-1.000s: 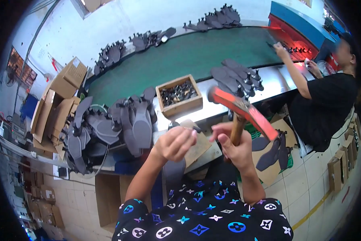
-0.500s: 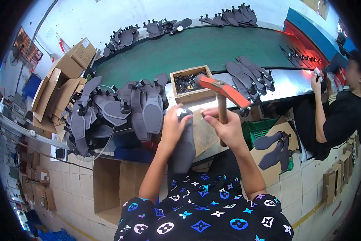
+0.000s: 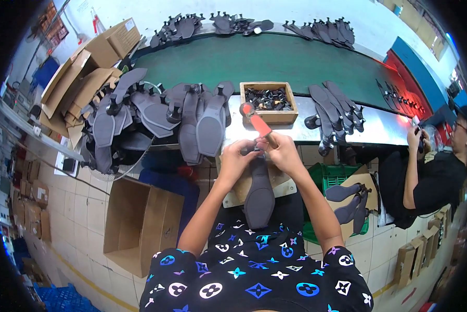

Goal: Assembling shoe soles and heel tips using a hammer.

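A dark grey shoe sole [image 3: 259, 200] lies in front of me over a small board [image 3: 288, 188], its wide toe end pointing toward my body. My left hand [image 3: 235, 162] is closed around the sole's narrow heel end. In my right hand [image 3: 284, 155] is a hammer with an orange head [image 3: 259, 126], its handle mostly covered by my fingers. That hand's fingertips meet the heel end beside my left fingers; whatever small piece sits between them is hidden. Just beyond the hammer, a wooden box [image 3: 295, 110] holds small black parts.
Heeled soles [image 3: 210, 132] are heaped at the left, near cardboard boxes [image 3: 120, 39]. More soles [image 3: 331, 106] lie right of the wooden box. A green conveyor belt [image 3: 254, 61] runs behind. At the right sits a co-worker [image 3: 436, 179], near a green crate [image 3: 322, 177] with soles on cardboard.
My right hand has moved left to the heel end, and the hammer has turned with it. The sole now lies straighter. The whole view has shifted slightly.
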A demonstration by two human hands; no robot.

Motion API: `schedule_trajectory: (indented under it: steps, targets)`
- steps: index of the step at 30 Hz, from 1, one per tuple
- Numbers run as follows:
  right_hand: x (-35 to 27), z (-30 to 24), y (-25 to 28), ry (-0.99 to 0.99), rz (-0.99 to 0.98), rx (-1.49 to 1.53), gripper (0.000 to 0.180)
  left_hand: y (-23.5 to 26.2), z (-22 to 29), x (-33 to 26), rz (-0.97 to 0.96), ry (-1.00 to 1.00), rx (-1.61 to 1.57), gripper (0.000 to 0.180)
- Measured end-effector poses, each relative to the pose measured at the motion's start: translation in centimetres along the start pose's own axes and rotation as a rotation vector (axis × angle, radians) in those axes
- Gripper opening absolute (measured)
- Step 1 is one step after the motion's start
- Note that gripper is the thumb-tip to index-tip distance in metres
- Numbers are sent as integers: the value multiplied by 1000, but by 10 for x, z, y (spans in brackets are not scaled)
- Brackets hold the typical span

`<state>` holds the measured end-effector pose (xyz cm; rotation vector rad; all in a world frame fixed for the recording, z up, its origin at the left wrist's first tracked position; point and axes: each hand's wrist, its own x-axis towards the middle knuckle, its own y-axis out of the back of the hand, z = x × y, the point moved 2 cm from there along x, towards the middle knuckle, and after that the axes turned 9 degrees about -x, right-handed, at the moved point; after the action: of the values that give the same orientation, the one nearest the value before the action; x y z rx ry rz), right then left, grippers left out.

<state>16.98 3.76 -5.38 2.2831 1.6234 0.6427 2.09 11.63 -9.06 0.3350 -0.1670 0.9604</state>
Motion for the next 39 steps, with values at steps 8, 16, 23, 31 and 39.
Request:
schedule_trajectory:
  steps: [8, 16, 23, 31, 39]
  targets:
    - [-4, -6, 6, 309, 12, -263, 19, 2, 12, -1, -13, -69, 17, 26]
    - [-32, -32, 1, 118, 190, -61, 26, 5, -16, 6, -91, -11, -190, 32]
    - [-104, -59, 23, 61, 253, -266, 35, 5, -4, 8, -147, 54, -229, 23]
    - [-127, -102, 48, 212, 416, -311, 37, 12, -5, -3, -163, 8, -89, 65]
    - [-108, -73, 31, 248, 288, -436, 43, 14, -11, -4, -253, -124, 294, 100]
